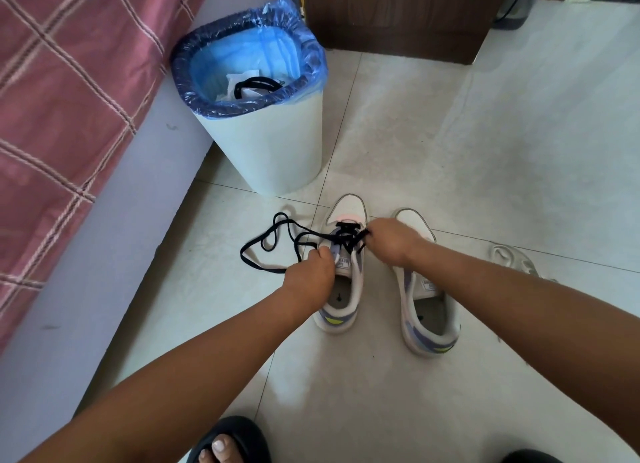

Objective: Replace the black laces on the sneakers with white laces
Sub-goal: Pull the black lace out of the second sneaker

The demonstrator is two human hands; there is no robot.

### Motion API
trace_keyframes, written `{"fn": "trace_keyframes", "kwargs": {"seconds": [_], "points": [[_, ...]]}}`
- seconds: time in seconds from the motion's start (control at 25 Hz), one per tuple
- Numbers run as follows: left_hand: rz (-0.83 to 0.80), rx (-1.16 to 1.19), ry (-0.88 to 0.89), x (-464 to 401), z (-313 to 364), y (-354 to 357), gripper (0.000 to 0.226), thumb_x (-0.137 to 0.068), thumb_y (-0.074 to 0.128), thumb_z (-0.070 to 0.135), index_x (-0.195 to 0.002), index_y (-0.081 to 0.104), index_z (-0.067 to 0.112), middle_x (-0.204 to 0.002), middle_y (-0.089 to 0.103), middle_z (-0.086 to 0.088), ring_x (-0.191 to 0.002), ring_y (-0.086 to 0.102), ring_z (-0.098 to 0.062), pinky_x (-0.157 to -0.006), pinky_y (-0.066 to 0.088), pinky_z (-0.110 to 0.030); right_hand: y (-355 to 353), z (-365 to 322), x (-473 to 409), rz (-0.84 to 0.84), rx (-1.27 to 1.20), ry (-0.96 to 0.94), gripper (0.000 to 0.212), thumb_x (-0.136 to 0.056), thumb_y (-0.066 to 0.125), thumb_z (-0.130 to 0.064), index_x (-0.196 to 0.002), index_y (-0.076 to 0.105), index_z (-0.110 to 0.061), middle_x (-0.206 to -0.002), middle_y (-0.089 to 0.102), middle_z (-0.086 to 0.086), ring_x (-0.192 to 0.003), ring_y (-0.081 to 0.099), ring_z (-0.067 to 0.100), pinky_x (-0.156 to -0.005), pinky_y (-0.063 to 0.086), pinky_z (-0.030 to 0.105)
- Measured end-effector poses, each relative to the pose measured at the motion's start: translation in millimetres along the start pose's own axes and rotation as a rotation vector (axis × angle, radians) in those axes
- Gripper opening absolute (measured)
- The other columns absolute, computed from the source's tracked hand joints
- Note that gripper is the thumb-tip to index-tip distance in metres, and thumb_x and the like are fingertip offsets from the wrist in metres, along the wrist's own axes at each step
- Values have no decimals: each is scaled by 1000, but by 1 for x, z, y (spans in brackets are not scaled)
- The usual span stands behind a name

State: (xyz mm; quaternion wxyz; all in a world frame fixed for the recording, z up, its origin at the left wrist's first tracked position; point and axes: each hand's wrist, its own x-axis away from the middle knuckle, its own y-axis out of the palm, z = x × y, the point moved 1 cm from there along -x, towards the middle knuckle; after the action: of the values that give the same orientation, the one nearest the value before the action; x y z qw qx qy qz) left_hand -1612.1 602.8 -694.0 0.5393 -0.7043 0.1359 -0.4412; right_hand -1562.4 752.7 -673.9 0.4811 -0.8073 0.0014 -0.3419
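Left hand point(313, 272), centre of frame: fingers curled, gripping the tongue and upper edge of the left-hand sneaker point(341, 272) near its label; a run of black lace point(277, 246) passes at or under the knuckles, but I cannot tell whether the fingers also hold it. Right hand point(389, 240), just right of centre: fingers bent down over the eyelet area, pinching the black lace where it crosses the lower eyelets near the toe. The lace remains threaded only through those lowest rows; its freed length trails in loose loops over the tile to the left of the shoe. The right-hand sneaker point(427, 310) stands just beside the first, toe pointing up-frame, with no lace visible in it, its toe partly hidden behind the right wrist. A white lace point(512, 260) lies bunched on the floor point(450, 133) at the right edge, well apart from the hands. Upper centre: a pale waste bin point(266, 143) with a blue plastic liner, holding white paper and a coil of black lace point(256, 84). Left side: a bed with a pink checked cover point(62, 81). Top centre: dark wooden furniture point(398, 15). Bottom edge: a foot in a black slipper point(228, 442).
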Motion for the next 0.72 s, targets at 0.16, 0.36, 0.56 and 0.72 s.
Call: {"fn": "trace_keyframes", "kwargs": {"seconds": [0.16, 0.36, 0.56, 0.72], "points": [[-8, -8, -3, -1, 1, 1, 30, -94, 40, 5, -123, 35, 2, -123, 50, -12, -101, 63, -30, -65, 39, -31, -14, -1, 3, 253, 429, -15, 19, -92, 42, -6, -108, 52, -5, -107, 61, 13, -98, 59, 30, -69, 37, 32], [5, 15, -3, 0, 2, 1, 28, -95, 38, 6, -123, 36, 3, -123, 50, -12, -102, 62, -30, -66, 40, -31, 15, -11, 16, -201, -706, 256, 36, -98, 40, -24, -66, 46, -7, -58, 44, 10, -45, 39, 18, -40, 30, 17], [-13, 20, -30, -2, 1, 2, 27, -95, 38, 5, -122, 37, 3, -121, 52, -12, -99, 63, -30, -64, 37, -31, -30, 14, -4, 308, -351, 248, 27, -95, 36, -15, -73, 46, -3, -83, 49, 13, -79, 49, 27, -66, 32, 28], [-20, 40, -24, -2, 2, 2, 28, -95, 39, 5, -123, 36, 3, -122, 51, -13, -98, 63, -32, -65, 38, -32, -22, 9, 0, 165, -408, 234, 37, -100, 36, -26, -77, 53, -3, -77, 55, 16, -68, 53, 29, -59, 37, 27]]}}
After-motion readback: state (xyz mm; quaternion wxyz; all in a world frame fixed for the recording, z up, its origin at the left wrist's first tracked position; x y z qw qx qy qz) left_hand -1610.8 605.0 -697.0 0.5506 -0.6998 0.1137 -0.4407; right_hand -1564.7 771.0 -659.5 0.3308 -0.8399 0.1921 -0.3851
